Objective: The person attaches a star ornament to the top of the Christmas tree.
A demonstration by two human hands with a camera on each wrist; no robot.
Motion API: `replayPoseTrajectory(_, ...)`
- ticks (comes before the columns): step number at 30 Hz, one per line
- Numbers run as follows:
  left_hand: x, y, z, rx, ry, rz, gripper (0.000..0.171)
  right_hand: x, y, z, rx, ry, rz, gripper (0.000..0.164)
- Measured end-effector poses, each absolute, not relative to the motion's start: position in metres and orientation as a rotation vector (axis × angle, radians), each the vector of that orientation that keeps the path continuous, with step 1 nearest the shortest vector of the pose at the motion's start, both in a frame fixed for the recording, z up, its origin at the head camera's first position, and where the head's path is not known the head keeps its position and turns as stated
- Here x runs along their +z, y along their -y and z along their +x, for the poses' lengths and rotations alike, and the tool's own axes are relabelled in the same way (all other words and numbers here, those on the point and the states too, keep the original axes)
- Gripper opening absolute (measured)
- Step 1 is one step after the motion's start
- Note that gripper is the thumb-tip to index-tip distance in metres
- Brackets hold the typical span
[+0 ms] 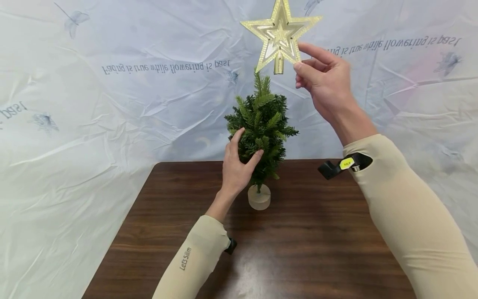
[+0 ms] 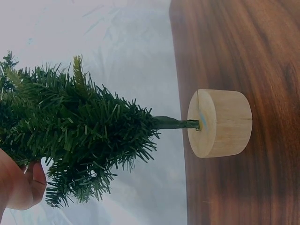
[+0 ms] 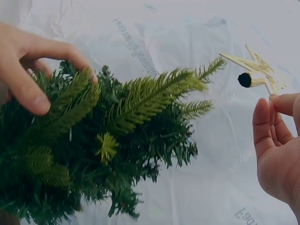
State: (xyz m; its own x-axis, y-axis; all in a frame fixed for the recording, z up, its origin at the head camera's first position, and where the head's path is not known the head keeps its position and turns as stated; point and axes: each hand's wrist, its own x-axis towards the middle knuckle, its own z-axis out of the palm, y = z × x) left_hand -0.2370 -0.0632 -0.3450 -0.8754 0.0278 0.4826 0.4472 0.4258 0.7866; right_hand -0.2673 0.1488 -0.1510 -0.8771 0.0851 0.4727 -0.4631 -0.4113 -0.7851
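Note:
A small artificial Christmas tree (image 1: 267, 120) stands upright on a round wooden base (image 2: 225, 123). My left hand (image 1: 236, 168) holds the tree around its left side, thumb in front; some of its fingers are hidden among the branches. Up and to the right, my right hand (image 1: 328, 81) pinches a gold star tree topper (image 1: 281, 35) by its lower right point. The star's hollow socket (image 3: 251, 79) points down, apart from the treetop (image 3: 213, 68), as the right wrist view shows.
The base rests on a dark brown wooden table (image 1: 179, 232), near its back edge. Behind it hangs a pale, wrinkled sheet (image 1: 168, 104) with printed lettering. Black cameras are strapped at both wrists, one on the right sleeve (image 1: 403, 207).

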Motion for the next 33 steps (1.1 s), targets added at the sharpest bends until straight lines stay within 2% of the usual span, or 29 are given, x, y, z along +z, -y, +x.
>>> replayPoseTrajectory(33, -0.346, 0.064, -0.236, -1.431, 2.268, -0.426, 0.077, -0.128, -0.110, -0.283, 2.179, 1.607, 0.589, 0.040)
